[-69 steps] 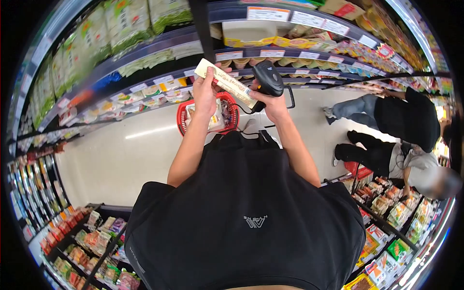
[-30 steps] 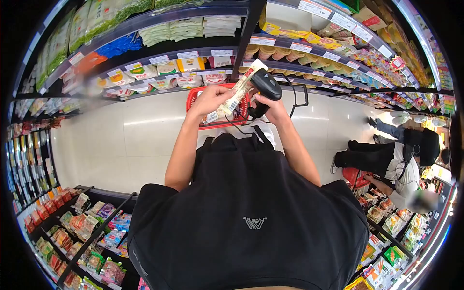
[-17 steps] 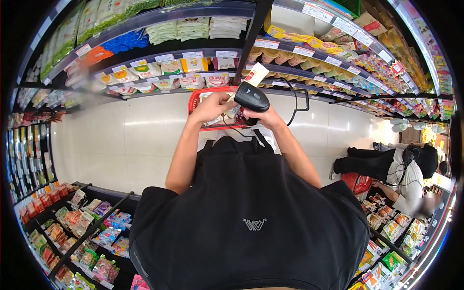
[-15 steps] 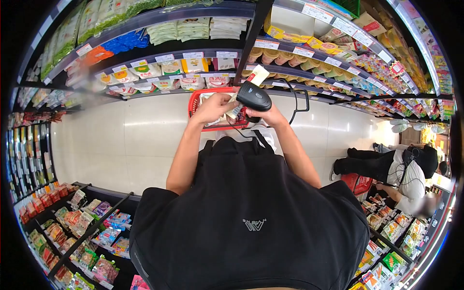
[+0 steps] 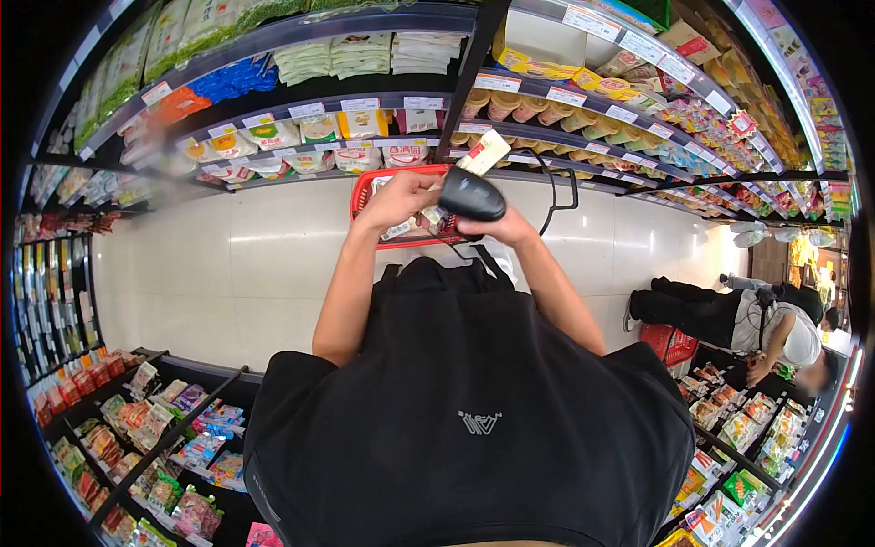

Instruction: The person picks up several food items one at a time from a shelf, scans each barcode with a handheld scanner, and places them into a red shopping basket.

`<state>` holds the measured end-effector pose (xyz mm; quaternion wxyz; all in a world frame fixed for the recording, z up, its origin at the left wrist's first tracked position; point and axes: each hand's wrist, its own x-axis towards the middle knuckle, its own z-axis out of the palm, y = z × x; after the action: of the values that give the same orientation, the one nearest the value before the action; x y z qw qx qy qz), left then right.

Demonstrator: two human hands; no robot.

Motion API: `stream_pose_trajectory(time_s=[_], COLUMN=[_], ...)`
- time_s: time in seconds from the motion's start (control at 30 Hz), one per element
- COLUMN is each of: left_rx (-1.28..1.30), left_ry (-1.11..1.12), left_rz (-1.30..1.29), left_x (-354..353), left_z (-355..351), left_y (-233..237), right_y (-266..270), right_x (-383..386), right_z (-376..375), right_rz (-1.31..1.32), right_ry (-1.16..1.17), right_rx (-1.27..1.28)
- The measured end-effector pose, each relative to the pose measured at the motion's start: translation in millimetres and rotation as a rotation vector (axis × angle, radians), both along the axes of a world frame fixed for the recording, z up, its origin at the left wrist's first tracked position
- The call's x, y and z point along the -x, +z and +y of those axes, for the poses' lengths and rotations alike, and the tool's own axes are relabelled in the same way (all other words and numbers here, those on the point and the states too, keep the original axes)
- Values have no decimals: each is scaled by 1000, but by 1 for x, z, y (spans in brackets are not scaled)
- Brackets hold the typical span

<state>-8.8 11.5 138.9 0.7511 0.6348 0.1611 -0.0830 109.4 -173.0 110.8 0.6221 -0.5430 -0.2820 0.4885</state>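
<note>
My right hand is wrapped round a black handheld barcode scanner, its rounded head turned toward my left hand. A pale, cream-coloured packet sticks out beyond the scanner at the far side; the scanner hides its middle. The fingers of my left hand are closed in a pinch at the scanner's left edge, on the packet's near end, which is mostly covered. Beneath both hands stands a red shopping basket with packaged goods in it.
Shelves ahead carry bagged goods and cups. A dark cable loop hangs right of my hands. Low racks with snack packs stand behind me. On the right, another person is by a second red basket.
The scanner has tipped, so its head lies lower and further left. The packet's near end has gone from sight behind it. The person on the right has shifted an arm.
</note>
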Motion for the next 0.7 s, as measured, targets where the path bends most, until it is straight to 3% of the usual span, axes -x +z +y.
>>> stream_pose_trajectory(time_s=[0.1,0.17,0.27,0.37,0.43,0.53,0.63,0.7], left_rx=[-41,41,-23,85,107,132,229,211], left_ry=[-38,33,-63,-28,-36,-38,36,46], left_rz=[21,-96,51,31,24,5,8,-39], left_x=[3,4,3,7,8,12,15,15], left_z=[0,-5,-1,-1,0,1,5,5], left_y=[6,-10,-5,-11,-13,-14,-14,-16], right_y=[6,11,8,-5,-15,1,1,8], right_x=[5,0,-19,-43,-52,-36,-30,-11], right_z=[3,2,4,-4,-5,-3,-5,-3], right_rz=[52,-116,-89,-49,-30,-9,47,-80], right_ry=[66,101,29,-95,-53,-100,45,3], right_rx=[67,115,-33,-6,102,-46,7,29])
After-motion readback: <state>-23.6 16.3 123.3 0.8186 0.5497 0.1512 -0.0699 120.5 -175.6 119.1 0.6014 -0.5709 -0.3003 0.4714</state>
